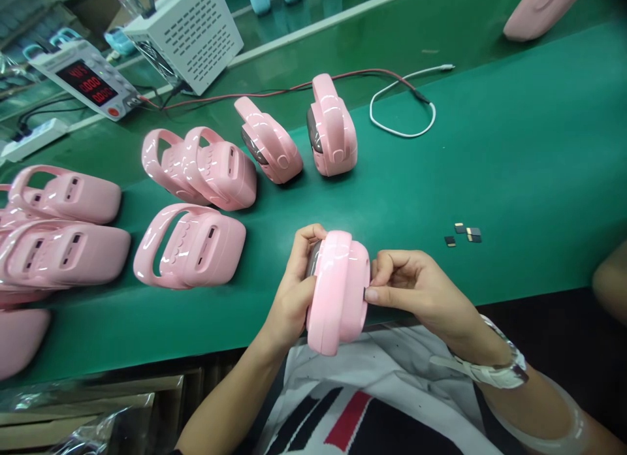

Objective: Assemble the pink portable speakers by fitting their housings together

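Observation:
My left hand is closed around one side of a glossy pink portable speaker with a carry handle, holding it up above the near edge of the bench. On the speaker's other side my right hand pinches a small black memory card between thumb and finger, right at the casing. How deep the card sits in the slot cannot be made out. Several loose memory cards lie on the green mat to the right of the hands. A white bracelet circles my right wrist.
Several similar pink speakers stand at left and centre back. A white cable with red and black leads runs to a power supply beside a vented metal box. Another pink speaker lies far right. Cardboard is below left.

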{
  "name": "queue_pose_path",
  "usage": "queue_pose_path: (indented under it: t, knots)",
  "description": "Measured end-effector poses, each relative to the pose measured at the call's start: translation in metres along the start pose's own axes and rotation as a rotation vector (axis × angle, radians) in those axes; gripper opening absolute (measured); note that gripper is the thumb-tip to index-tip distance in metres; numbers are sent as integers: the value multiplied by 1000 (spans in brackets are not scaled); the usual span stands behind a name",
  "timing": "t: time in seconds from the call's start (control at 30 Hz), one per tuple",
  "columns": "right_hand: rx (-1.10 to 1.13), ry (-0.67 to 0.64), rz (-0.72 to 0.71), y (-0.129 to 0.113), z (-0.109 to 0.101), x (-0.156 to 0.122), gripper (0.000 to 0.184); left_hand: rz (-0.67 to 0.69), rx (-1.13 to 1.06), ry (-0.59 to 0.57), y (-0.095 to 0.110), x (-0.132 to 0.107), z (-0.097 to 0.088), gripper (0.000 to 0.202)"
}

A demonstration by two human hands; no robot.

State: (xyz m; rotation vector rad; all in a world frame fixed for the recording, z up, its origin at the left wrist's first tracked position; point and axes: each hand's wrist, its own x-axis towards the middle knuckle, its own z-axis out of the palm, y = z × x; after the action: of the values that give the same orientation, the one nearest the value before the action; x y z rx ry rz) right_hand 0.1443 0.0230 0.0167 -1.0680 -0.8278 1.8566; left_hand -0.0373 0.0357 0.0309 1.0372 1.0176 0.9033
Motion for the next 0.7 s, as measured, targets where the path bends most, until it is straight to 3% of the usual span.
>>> queue_pose_path:
  t: [0.33, 0.5, 0.57, 0.7]
  knots:
    - [-144, -30, 22, -10, -1, 3, 41, -15, -9, -24, 0, 4, -1, 37]
    - [-215, -246, -15, -29, -20, 15, 37, -22, 42, -49, -4, 7, -7, 36]
    - [-303, -169, -165, -54, -27, 29, 35, -50, 34, -83, -3, 9, -11, 37]
    - [-495, 260, -585, -116, -19, 74, 28, -61, 98, -89, 3, 13, -15, 38]
